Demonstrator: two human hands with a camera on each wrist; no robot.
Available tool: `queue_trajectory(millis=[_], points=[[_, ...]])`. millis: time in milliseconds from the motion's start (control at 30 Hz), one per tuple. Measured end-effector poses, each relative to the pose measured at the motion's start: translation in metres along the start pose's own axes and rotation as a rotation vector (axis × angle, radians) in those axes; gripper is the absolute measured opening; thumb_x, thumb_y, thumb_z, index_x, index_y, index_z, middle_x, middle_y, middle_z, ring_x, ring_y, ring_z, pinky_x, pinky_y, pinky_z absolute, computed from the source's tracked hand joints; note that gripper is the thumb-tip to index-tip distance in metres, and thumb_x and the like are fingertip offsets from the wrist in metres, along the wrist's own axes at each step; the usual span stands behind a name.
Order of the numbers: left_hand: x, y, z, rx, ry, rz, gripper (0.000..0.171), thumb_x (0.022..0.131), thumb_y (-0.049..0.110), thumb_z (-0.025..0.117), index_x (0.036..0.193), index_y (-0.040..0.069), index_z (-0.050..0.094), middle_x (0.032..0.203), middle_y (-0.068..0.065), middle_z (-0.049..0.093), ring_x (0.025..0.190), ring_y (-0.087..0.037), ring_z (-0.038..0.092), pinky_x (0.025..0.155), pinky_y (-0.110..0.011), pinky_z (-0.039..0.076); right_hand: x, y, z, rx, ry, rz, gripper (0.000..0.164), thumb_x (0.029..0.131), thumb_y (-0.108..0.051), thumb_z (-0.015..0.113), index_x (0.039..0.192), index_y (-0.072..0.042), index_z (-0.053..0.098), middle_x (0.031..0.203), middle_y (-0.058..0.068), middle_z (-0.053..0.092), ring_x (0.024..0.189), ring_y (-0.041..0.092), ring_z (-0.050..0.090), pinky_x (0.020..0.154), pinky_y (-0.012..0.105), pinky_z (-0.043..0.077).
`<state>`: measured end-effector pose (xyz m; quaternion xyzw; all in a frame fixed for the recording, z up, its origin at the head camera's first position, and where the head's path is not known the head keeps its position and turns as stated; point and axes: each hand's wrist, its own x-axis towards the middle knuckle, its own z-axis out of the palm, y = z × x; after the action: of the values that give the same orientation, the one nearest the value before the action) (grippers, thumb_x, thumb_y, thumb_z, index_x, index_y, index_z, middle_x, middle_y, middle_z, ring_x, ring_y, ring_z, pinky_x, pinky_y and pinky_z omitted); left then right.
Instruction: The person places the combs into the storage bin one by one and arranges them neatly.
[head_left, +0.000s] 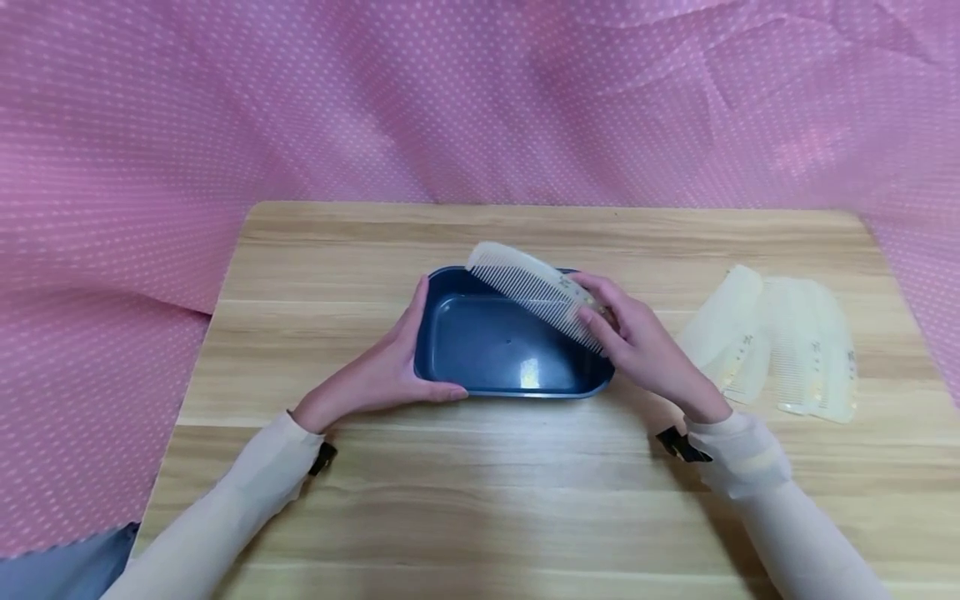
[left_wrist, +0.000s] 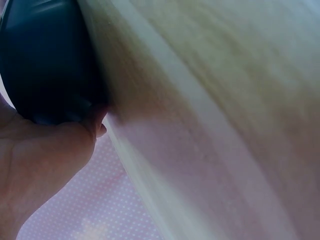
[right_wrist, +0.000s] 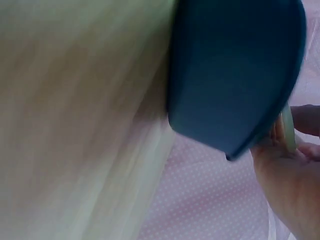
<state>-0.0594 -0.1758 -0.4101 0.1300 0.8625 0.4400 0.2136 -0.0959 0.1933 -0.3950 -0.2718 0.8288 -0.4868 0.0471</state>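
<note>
A pale, translucent comb (head_left: 536, 292) with a small printed motif is pinched at one end by my right hand (head_left: 637, 337). It slants over the right part of a dark blue plastic box (head_left: 480, 393), its far end above the back rim. Around the box's left end, my left hand (head_left: 386, 358) grips the wall, the thumb along the front side. In the left wrist view, the palm lies against the outside of the box (left_wrist: 50, 60). Only the edge of the comb (right_wrist: 287, 127) shows in the right wrist view, between thumb and fingers.
Several similar combs (head_left: 798, 342) lie fanned out and overlapping on the right of the wooden table (head_left: 360, 517), beside the right forearm. Pink dotted cloth (head_left: 450, 100) hangs behind the table's back edge and along its sides.
</note>
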Motion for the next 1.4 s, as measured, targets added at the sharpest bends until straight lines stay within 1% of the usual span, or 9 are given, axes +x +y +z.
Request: queue_trajectory(millis=[67,200,400,600,833,1000,1100,1200,1400], points=[[0.001,0.0,0.001,-0.004,0.0,0.002,0.148,0.082,0.055,0.095,0.168,0.044,-0.025,0.18,0.008,-0.013,0.165,-0.028,0.008,0.123,-0.067,0.027,0.001,0.001,0.004,-0.04,-0.015,-0.032,0.048,0.113,-0.004,0.059,0.159,-0.012,0.052,0.099,0.008,0.066,0.078,0.02,0.058,0.063,0.029,0.048],[0.002,0.0,0.001,-0.006,0.0,0.001,0.148,0.082,0.054,0.095,0.168,0.044,-0.026,0.18,0.008,-0.013,0.165,-0.03,0.008,0.122,-0.068,0.028,0.003,0.0,0.008,-0.086,-0.031,-0.086,0.047,0.111,-0.002,0.061,0.157,-0.011,0.053,0.096,0.004,0.065,0.074,0.016,0.056,0.062,0.029,0.046],[0.0,0.0,-0.001,-0.017,-0.006,-0.008,0.147,0.083,0.053,0.095,0.166,0.048,-0.027,0.181,0.007,-0.013,0.165,-0.032,0.008,0.122,-0.069,0.027,0.006,-0.004,0.008,-0.089,-0.109,-0.099,0.045,0.112,-0.003,0.061,0.155,-0.011,0.055,0.098,0.003,0.065,0.074,0.015,0.055,0.062,0.029,0.047],[0.0,0.0,-0.002,-0.03,-0.018,0.01,0.146,0.084,0.052,0.094,0.165,0.049,-0.027,0.18,0.01,-0.014,0.166,-0.029,0.005,0.123,-0.068,0.026,0.007,-0.007,0.007,-0.125,-0.185,-0.096,0.041,0.112,-0.004,0.06,0.153,-0.008,0.057,0.104,0.0,0.065,0.078,0.014,0.055,0.067,0.03,0.048],[0.0,-0.001,-0.002,-0.033,-0.016,0.004,0.146,0.085,0.048,0.094,0.166,0.049,-0.027,0.18,0.011,-0.015,0.166,-0.028,0.004,0.123,-0.068,0.024,0.013,-0.014,0.013,-0.177,-0.269,-0.106,0.041,0.111,-0.001,0.061,0.151,-0.004,0.056,0.121,0.004,0.067,0.095,0.017,0.059,0.079,0.035,0.055],[0.001,-0.003,-0.001,-0.04,-0.025,0.005,0.144,0.086,0.048,0.094,0.166,0.049,-0.027,0.18,0.01,-0.014,0.166,-0.026,0.003,0.124,-0.068,0.022,0.017,-0.016,0.02,-0.204,-0.301,-0.128,0.037,0.11,0.0,0.06,0.147,-0.001,0.056,0.122,0.006,0.068,0.098,0.018,0.06,0.086,0.039,0.056],[0.001,-0.002,-0.001,-0.049,-0.026,0.007,0.144,0.087,0.047,0.094,0.165,0.051,-0.027,0.18,0.01,-0.014,0.166,-0.027,0.002,0.124,-0.068,0.023,0.018,-0.016,0.023,-0.215,-0.317,-0.144,0.036,0.11,0.001,0.06,0.146,0.001,0.058,0.126,0.008,0.069,0.105,0.019,0.063,0.094,0.042,0.056],[0.0,-0.001,-0.002,-0.06,-0.024,0.002,0.144,0.087,0.046,0.094,0.164,0.053,-0.027,0.18,0.01,-0.014,0.166,-0.027,0.002,0.124,-0.068,0.024,0.019,-0.016,0.026,-0.224,-0.34,-0.152,0.035,0.11,0.001,0.06,0.145,0.002,0.059,0.13,0.01,0.07,0.112,0.02,0.065,0.099,0.045,0.056],[0.0,-0.001,-0.001,-0.064,-0.019,0.003,0.145,0.086,0.046,0.095,0.164,0.053,-0.027,0.181,0.008,-0.012,0.166,-0.028,0.004,0.124,-0.068,0.024,0.02,-0.015,0.029,-0.239,-0.387,-0.15,0.033,0.11,0.001,0.06,0.143,0.002,0.061,0.132,0.012,0.07,0.117,0.024,0.066,0.101,0.048,0.056]])
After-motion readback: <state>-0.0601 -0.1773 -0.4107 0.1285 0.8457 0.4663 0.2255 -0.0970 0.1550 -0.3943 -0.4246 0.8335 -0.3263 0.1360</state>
